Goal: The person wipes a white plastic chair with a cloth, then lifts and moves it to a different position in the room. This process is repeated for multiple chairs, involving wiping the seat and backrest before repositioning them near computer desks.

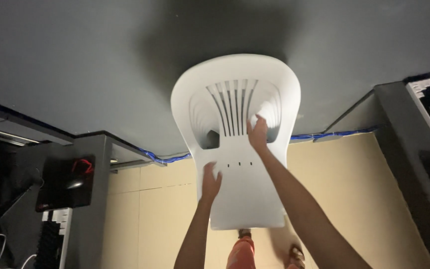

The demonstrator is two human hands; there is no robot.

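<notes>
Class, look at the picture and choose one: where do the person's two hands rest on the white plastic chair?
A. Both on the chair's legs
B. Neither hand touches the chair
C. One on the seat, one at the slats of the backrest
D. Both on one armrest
C: the left hand lies flat on the seat of the white plastic chair, while the right hand reaches the base of the backrest slats.
</notes>
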